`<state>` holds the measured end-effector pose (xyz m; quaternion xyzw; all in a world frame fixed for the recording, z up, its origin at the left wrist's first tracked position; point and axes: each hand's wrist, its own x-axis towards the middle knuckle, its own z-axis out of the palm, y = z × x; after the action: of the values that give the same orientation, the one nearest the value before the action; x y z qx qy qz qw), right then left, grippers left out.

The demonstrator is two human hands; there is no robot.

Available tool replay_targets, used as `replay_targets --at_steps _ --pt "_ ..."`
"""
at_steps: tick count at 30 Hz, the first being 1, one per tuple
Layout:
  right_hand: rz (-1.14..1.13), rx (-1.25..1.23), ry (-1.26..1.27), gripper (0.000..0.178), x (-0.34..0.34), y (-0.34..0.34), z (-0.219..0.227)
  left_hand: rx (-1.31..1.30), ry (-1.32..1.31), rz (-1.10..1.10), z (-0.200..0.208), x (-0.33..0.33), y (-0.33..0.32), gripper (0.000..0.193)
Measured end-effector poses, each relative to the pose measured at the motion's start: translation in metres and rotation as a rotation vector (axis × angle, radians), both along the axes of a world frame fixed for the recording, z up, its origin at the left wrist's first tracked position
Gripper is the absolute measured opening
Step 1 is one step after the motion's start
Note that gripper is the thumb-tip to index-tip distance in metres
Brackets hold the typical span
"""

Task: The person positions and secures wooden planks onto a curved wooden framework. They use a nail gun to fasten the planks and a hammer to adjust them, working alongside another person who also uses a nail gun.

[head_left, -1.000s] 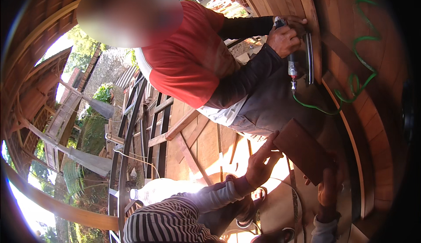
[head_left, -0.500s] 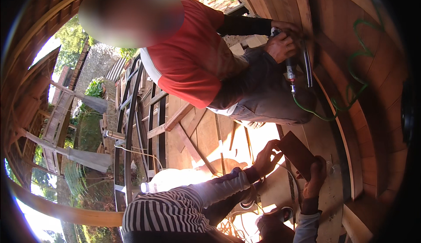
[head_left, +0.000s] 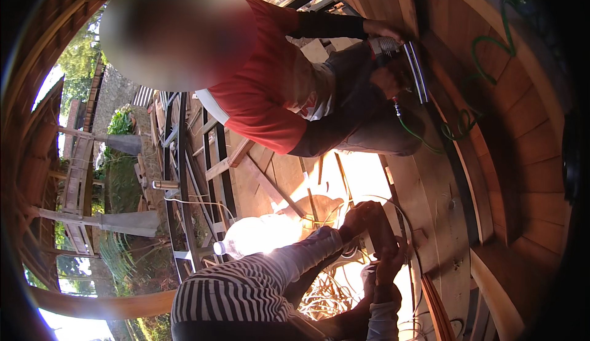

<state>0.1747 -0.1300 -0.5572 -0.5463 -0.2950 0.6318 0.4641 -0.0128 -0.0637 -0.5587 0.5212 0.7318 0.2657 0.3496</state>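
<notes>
My left hand (head_left: 361,217) and my right hand (head_left: 391,263) are close together at the lower middle, both closed on a small dark brown wooden board (head_left: 382,233). The board is tilted nearly edge-on, and my fingers hide much of it. My left hand grips its far end, my right its near end. Beyond, a co-worker in a red shirt (head_left: 264,101) crouches by the curved plank wall. That person's hands are on an air nailer (head_left: 416,73) with a long silver magazine, close to the wall.
A green coiled air hose (head_left: 456,126) runs from the nailer along the plank wall (head_left: 510,113). Tangled cables (head_left: 329,295) lie below my hands. To the left stand a large translucent bottle (head_left: 258,237) in glaring sun, loose timber (head_left: 270,184) and dark metal rails (head_left: 178,181).
My hands have moved down and left, closer together, turning the board from broad face to nearly edge-on. The co-worker has shifted the nailer and turned its magazine.
</notes>
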Motion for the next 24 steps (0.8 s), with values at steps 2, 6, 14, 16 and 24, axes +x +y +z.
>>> replay_targets --at_steps 2,6,14,16,24 --pt "0.127 0.143 -0.263 0.059 0.005 -0.022 0.0 -0.071 -0.297 0.086 0.004 -0.003 -0.023 0.036" --pt "0.374 0.083 -0.598 0.05 0.003 -0.026 0.096 -0.402 -0.416 0.317 0.031 0.005 -0.049 0.04" --pt "0.254 -0.231 -0.599 0.036 -0.008 -0.019 0.21 -0.208 -0.378 0.19 0.076 0.01 -0.084 0.042" --pt "0.291 -0.293 -0.531 0.038 -0.006 -0.016 0.223 -0.178 -0.438 0.185 0.097 0.01 -0.086 0.043" --pt "0.264 -0.129 -0.44 0.048 0.0 -0.013 0.263 -0.031 -0.616 0.126 0.134 0.01 -0.075 0.034"
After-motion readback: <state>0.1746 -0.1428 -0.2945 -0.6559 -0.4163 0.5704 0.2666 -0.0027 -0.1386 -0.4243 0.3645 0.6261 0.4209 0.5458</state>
